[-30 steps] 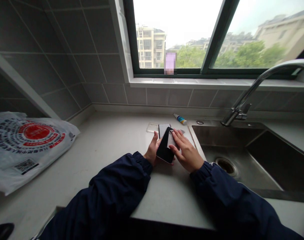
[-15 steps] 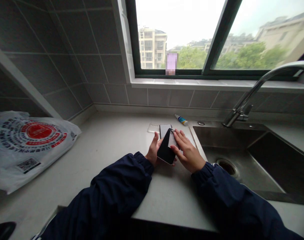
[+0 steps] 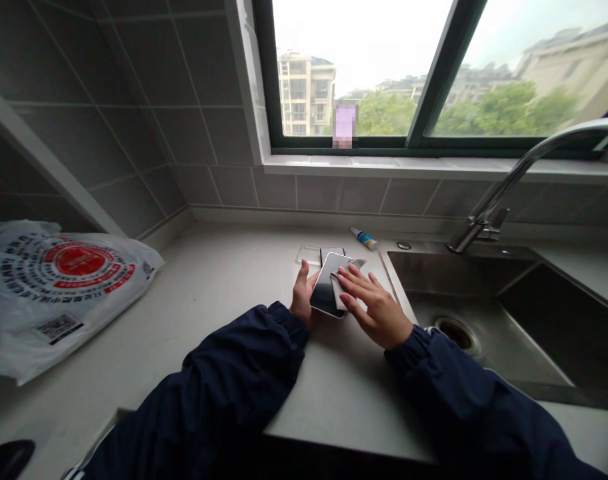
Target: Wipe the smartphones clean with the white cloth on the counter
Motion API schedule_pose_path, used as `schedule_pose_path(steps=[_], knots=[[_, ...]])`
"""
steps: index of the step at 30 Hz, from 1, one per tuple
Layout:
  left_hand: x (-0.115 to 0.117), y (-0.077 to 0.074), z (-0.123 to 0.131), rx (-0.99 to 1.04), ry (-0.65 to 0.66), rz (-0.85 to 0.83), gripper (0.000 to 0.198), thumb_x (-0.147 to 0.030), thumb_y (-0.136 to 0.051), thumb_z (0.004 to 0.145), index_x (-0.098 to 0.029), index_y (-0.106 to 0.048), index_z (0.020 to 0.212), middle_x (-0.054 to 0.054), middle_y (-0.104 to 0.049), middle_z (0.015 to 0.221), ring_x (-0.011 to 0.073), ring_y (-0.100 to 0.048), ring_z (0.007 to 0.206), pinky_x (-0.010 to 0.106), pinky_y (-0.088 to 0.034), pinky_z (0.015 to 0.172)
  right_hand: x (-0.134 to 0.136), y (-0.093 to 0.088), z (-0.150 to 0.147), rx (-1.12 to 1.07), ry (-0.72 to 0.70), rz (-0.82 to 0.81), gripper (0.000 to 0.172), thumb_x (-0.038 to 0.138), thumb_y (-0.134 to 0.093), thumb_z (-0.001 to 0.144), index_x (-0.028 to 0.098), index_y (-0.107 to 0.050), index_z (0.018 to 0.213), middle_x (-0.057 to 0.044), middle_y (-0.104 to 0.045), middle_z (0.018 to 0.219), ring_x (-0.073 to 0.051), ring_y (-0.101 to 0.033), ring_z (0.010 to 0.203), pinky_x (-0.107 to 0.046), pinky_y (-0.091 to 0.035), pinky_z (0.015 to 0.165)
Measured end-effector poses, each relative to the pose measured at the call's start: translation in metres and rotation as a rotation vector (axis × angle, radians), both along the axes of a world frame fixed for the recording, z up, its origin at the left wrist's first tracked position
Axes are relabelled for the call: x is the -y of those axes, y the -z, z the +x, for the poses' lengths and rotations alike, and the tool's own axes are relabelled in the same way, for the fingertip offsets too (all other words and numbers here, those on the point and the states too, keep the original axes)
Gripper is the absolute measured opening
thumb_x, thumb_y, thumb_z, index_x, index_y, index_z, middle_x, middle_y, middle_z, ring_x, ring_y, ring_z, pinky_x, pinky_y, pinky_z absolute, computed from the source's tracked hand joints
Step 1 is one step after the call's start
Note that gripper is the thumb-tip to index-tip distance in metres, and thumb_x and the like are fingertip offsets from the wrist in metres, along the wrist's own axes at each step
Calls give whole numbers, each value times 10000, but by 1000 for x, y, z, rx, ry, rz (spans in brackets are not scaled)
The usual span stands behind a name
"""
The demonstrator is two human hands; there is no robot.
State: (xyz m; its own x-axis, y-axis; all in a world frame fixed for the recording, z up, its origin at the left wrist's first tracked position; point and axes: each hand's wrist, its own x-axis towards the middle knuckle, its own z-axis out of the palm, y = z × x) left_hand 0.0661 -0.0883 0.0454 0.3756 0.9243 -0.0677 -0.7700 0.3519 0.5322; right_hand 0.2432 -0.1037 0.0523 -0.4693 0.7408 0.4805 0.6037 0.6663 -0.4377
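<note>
My left hand (image 3: 302,295) grips a smartphone (image 3: 322,293) by its left edge, thumb at the side and the other fingers hidden beneath it. The phone is tilted, its dark glass catching window light. My right hand (image 3: 377,307) presses a small white cloth or wipe (image 3: 339,294) onto the glass, fingers laid over it. A loose end of the wipe sticks out past the fingertips. Behind the phone, a flat dark-edged item (image 3: 331,254) lies on the counter, partly covered. Beside it rests a clear phone case (image 3: 307,255).
A small tube with a blue and yellow label (image 3: 364,239) lies near the wall. To the right is a steel sink (image 3: 424,270) with a chrome faucet (image 3: 504,177). A white plastic bag (image 3: 64,287) sits on the left of the counter (image 3: 224,280).
The right hand and wipe have shifted slightly left and down across the glass. The phone has tilted, so its screen now shows a bright reflection.
</note>
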Motion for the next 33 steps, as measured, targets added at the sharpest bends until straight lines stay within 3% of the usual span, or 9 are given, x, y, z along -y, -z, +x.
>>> schedule_pose_path(steps=[8,13,19,25,33], knots=[[-2,3,-1,15,-81,-13,830,-717,-367,959,-58,-555,1428,226,-727,1160,377,-709,1065,506,-536,969,8,-5,-3,-43,-94,61,384,292,-582,994,264,-668,1367,-105,-648,1427,-330,-509,1429,-676,-334,1190],[-2,-2,-2,1,-118,-60,850,-737,-332,954,-51,-580,1392,223,-733,1117,372,-712,1045,514,-542,955,11,-8,-4,-107,-246,67,345,235,-595,975,260,-721,1294,-95,-705,1350,-305,-584,1366,-600,-394,1190],[-3,-1,-2,0,-113,-65,853,-739,-365,940,-51,-574,1399,225,-731,1115,370,-718,1017,522,-547,947,11,-10,-3,-180,-317,69,301,240,-600,970,284,-766,1217,-79,-755,1258,-291,-653,1287,-543,-448,1169],[-5,4,-2,-11,-95,-28,823,-732,-382,946,-72,-574,1400,205,-737,1098,352,-728,977,494,-559,921,6,-6,-3,-102,-188,52,294,244,-559,1004,286,-757,1218,-68,-747,1278,-284,-641,1304,-586,-407,1183],[-1,-3,2,8,103,20,721,-611,-248,1028,-109,-502,1479,205,-725,1145,336,-739,968,505,-582,884,-4,4,2,-45,63,76,449,329,-505,1034,255,-579,1471,-96,-552,1535,-311,-412,1502,-619,-352,1213]])
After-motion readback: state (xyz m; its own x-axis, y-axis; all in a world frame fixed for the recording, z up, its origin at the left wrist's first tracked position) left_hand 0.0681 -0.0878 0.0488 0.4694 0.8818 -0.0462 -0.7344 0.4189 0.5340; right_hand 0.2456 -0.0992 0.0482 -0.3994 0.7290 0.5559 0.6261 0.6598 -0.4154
